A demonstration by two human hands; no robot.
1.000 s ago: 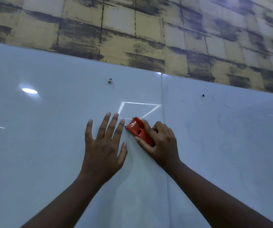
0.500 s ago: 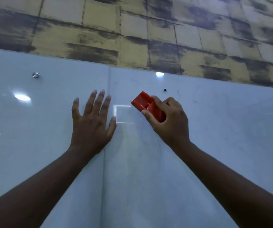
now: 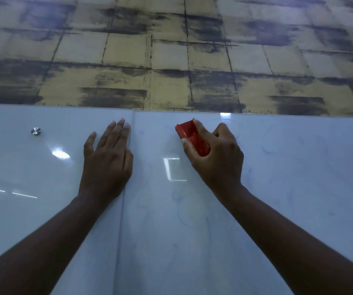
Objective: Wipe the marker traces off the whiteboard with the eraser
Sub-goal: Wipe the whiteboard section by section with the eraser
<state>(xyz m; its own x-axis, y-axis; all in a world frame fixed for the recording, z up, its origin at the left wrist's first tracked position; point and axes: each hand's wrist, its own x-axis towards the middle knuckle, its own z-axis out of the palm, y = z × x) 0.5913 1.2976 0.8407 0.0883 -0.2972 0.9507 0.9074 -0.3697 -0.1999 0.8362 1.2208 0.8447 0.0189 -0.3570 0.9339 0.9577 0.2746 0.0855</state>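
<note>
The right hand [image 3: 216,158] grips a red eraser [image 3: 191,136], fingers and thumb curled round its body, and holds it against the whiteboard [image 3: 299,188] close under the board's top edge; the eraser's free end points up and to the left, and its lower end is hidden in the palm. The left hand [image 3: 107,165] lies flat on the whiteboard with straight fingers close together, fingertips near the top edge, holding nothing. The two hands are apart, the left one on the left of a vertical seam [image 3: 121,209] between two panels, touching it with its edge, the right one well to the right of it. Faint blue marker traces [image 3: 182,207] show on the right panel, below the eraser and between the forearms, with more thin curls to the right of the right hand. A round metal stud [image 3: 36,131] sits in the left panel, left of the left hand. Bright light reflections [image 3: 60,154] lie on the glossy surface, one a square outline just left of the right hand. Above the board runs a wall [image 3: 171,60] of yellowish tiles with dark smears
</note>
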